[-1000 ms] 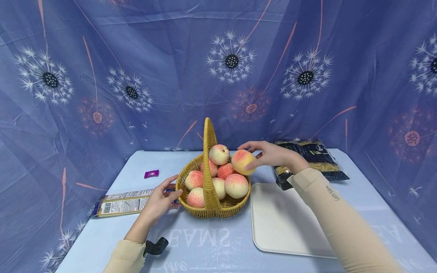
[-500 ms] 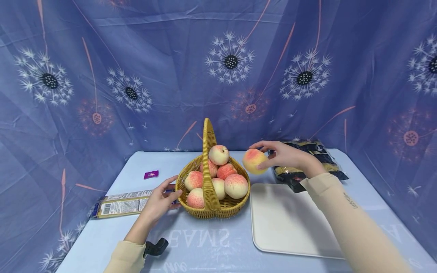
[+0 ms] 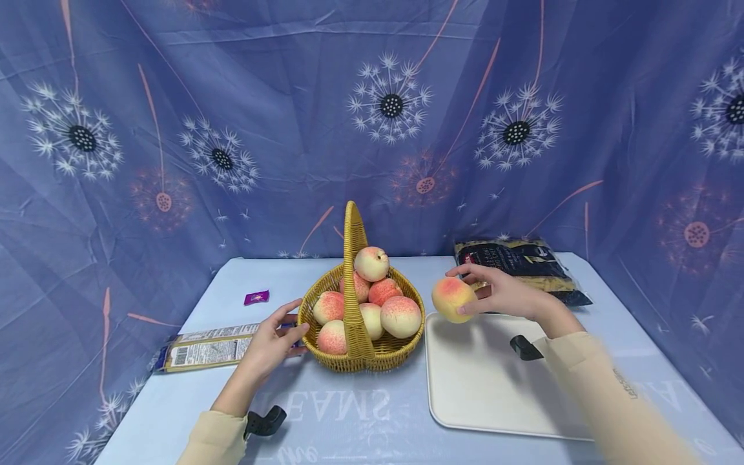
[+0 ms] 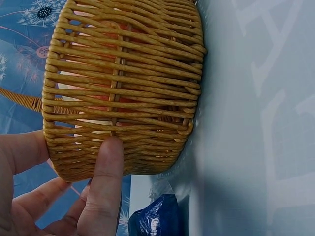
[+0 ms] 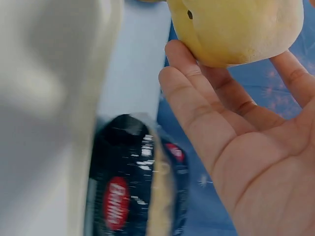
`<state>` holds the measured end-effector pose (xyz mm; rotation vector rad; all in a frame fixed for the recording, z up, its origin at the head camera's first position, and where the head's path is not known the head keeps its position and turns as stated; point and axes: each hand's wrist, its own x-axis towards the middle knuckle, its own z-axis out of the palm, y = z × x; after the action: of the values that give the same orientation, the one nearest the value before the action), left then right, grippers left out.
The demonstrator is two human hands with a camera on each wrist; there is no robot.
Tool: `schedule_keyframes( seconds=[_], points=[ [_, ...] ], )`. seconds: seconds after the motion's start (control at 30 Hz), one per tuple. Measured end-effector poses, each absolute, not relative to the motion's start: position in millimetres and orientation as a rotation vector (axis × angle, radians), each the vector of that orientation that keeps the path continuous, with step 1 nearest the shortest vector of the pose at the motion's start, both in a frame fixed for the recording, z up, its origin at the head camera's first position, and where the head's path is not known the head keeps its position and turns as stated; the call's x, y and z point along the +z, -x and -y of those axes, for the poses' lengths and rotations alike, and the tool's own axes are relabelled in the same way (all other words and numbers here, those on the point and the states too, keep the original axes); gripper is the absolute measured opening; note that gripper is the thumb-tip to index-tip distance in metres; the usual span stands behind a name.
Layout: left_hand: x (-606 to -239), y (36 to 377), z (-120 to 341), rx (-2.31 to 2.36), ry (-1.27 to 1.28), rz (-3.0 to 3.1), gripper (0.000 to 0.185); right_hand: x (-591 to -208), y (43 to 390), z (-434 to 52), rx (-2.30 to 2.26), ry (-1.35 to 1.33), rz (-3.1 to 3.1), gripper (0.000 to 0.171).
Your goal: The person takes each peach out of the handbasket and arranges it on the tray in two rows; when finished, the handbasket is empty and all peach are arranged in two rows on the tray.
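Pale-blue tabletop (image 3: 372, 436); blue dandelion-print curtain (image 3: 302, 142) behind; right hand (image 3: 508, 297) pinching round yellow-red peach (image 3: 452, 299); left hand (image 3: 270, 343) spread against golden wicker basket (image 3: 337, 362).

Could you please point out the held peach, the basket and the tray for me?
Held peach (image 3: 451, 301): head view, middle of its visible side.
Basket (image 4: 147, 88): left wrist view, woven side wall.
Tray (image 3: 488, 381): head view, bare flat surface.
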<state>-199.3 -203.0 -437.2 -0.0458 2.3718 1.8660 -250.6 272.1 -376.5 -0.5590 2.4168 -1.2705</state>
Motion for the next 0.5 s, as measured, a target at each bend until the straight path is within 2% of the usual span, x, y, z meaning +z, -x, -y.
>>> schedule_keyframes(
  seconds=[0.5],
  points=[
    [-438.7,199.1,202.9,1.867,0.028,-2.378,0.062,-436.1,234.0,-274.2,-1.376,0.445,-2.391,0.074]
  ],
)
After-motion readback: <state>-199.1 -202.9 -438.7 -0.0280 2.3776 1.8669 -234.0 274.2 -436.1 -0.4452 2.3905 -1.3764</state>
